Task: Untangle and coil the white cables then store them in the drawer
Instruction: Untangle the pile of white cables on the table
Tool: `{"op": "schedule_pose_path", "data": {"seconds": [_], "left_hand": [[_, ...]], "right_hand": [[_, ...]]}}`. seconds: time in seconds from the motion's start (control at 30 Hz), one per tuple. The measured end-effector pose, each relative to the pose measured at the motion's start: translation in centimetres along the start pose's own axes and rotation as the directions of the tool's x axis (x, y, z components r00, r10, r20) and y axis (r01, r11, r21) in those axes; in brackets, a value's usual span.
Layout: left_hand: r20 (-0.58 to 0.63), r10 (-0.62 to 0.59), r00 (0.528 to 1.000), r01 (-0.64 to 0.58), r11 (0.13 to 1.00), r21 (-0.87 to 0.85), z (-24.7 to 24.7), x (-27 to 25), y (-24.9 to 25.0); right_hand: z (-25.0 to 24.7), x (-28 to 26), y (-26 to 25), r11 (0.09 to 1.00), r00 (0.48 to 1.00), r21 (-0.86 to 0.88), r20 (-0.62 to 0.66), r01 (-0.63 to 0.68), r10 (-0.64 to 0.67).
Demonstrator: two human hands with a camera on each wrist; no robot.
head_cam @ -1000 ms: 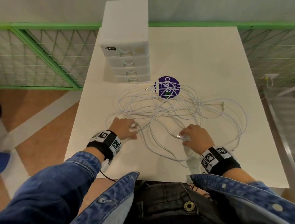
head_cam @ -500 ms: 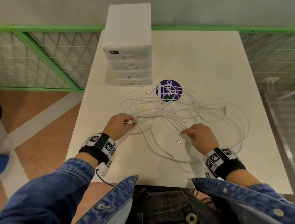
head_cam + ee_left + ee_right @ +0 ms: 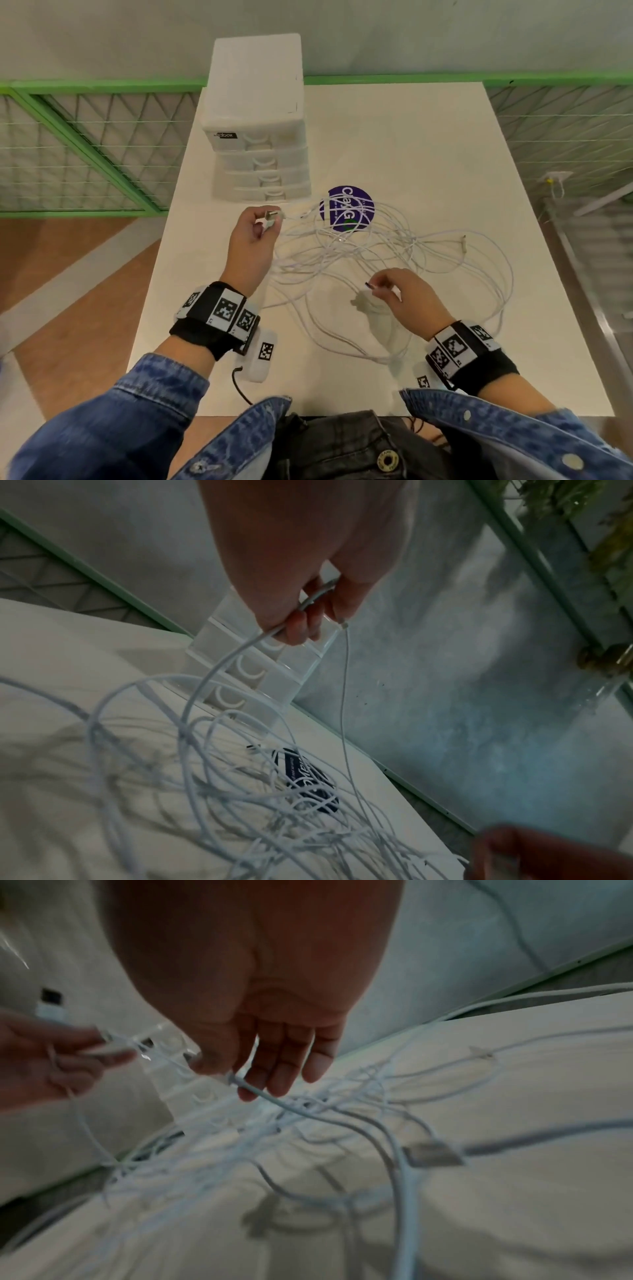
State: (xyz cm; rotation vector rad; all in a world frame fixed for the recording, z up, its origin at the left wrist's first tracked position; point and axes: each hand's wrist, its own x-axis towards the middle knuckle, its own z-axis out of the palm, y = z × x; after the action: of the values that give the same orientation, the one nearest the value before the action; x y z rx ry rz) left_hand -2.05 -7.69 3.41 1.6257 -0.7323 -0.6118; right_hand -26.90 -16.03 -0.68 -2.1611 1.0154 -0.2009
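Note:
A tangle of white cables [image 3: 376, 246] sprawls over the middle of the white table [image 3: 428, 144]. My left hand [image 3: 269, 219] is raised in front of the white drawer unit [image 3: 257, 137] and pinches a cable's plug end, with the cable [image 3: 212, 677] hanging down into the tangle. My right hand [image 3: 375, 287] hovers above the near side of the tangle. Its thumb and forefinger pinch another cable end [image 3: 240, 1083]. All the drawers look closed.
A round purple sticker [image 3: 346, 209] lies under the far loops, right of the drawer unit. Green mesh railing [image 3: 85, 147] borders the table's left and far sides. A loose plug [image 3: 464, 245] lies at the tangle's right. Bare tabletop stretches behind and right of the cables.
My left hand has lifted its cable end off the table and carried it up toward the drawer unit. My right hand has picked up the plug near it and raised it.

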Motion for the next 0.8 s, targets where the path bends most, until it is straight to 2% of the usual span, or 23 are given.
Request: {"op": "schedule_pose_path", "data": {"seconds": [0.13, 0.23, 0.3, 0.4, 0.47, 0.57, 0.7, 0.8], "left_hand": [[0.093, -0.049, 0.994, 0.063, 0.985, -0.160, 0.4, 0.8, 0.6], [0.137, -0.042, 0.990, 0.069, 0.978, -0.196, 0.4, 1.1, 1.2], [0.147, -0.037, 0.988, 0.070, 0.972, -0.225, 0.3, 1.3, 1.4], [0.135, -0.032, 0.990, 0.064, 0.968, -0.244, 0.6, 1.6, 1.7], [0.117, -0.042, 0.992, 0.062, 0.983, -0.173, 1.2, 1.7, 1.7], [0.153, -0.050, 0.987, 0.057, 0.997, -0.047, 2.3, 1.9, 1.1], [0.149, -0.171, 0.974, 0.162, 0.984, 0.073, 3.3, 2.6, -0.7], [0.132, -0.249, 0.960, 0.226, 0.960, 0.165, 3.4, 3.5, -2.4]], "right_hand": [[-1.6, 0.9, -2.9, 0.982, 0.995, 0.175, -0.081, 0.067, -0.054], [-2.9, 1.3, -3.3, 0.950, 0.971, 0.290, -0.236, 0.117, -0.047], [-4.1, 1.2, -2.6, 0.940, 0.936, 0.330, -0.351, 0.090, 0.034], [-5.8, 0.9, -0.4, 0.939, 0.864, 0.340, -0.457, -0.052, 0.213], [-6.5, 0.6, 0.9, 0.932, 0.844, 0.327, -0.447, -0.155, 0.297], [-6.4, 0.5, 1.8, 0.935, 0.857, 0.263, -0.395, -0.239, 0.330], [-5.2, 2.1, 0.9, 0.946, 0.906, 0.250, -0.316, -0.206, 0.281], [-4.3, 5.1, -0.8, 0.975, 0.935, 0.146, -0.290, -0.167, 0.204]]}}
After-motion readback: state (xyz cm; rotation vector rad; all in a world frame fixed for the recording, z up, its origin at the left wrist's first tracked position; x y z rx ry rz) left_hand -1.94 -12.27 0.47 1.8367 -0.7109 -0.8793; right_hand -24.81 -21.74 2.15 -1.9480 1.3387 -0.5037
